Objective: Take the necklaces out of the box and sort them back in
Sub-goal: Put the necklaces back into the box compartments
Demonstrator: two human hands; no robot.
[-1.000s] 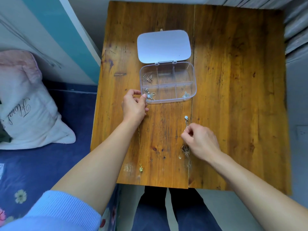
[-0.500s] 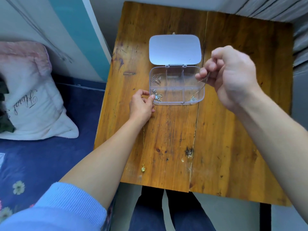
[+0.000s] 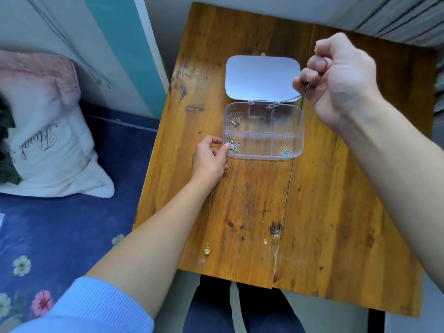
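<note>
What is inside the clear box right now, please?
In the clear box: a far-left necklace, a near-left necklace and a near-right necklace; other compartments look bare. The left hand, gripping it, hides the near-left corner.

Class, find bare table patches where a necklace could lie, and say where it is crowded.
Bare: the middle of the table, between box and near edge, right of the gold necklace; also left of the lid. Crowded: around the box, where left hand holds its corner and right hand dangles a chain.
</note>
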